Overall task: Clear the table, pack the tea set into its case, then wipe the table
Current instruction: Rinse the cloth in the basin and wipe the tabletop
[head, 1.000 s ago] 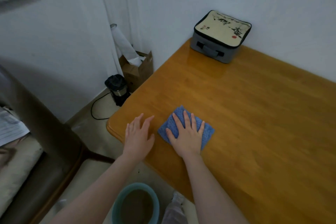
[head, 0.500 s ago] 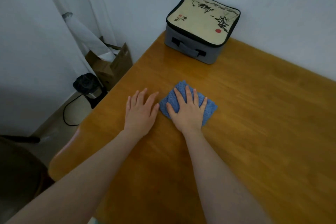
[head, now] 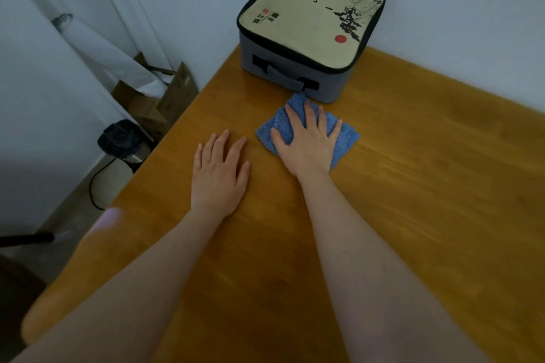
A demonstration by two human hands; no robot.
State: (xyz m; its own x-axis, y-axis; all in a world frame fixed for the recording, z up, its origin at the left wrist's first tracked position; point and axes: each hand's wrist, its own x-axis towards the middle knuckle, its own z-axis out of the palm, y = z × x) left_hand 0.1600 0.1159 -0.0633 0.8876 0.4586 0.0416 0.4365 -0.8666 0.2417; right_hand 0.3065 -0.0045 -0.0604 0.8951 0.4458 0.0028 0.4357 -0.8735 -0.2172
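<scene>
My right hand (head: 306, 141) lies palm down with fingers spread on a folded blue cloth (head: 346, 140) and presses it onto the wooden table (head: 427, 180). The cloth's far corner touches the front of the closed grey tea set case (head: 309, 23), which has a beige lid with ink painting and stands in the table's far corner by the wall. My left hand (head: 219, 174) rests flat on the bare wood to the left of the cloth, holding nothing.
The table's left edge runs close by my left hand. On the floor beyond it stand a black appliance (head: 124, 138) with a cord, an open cardboard box (head: 165, 103) and a white roll (head: 109, 53). A wall backs the table.
My right hand has pushed the cloth away from me, from the near edge up to the case. My left hand moved forward along with it, and my view shifted closer to the case.
</scene>
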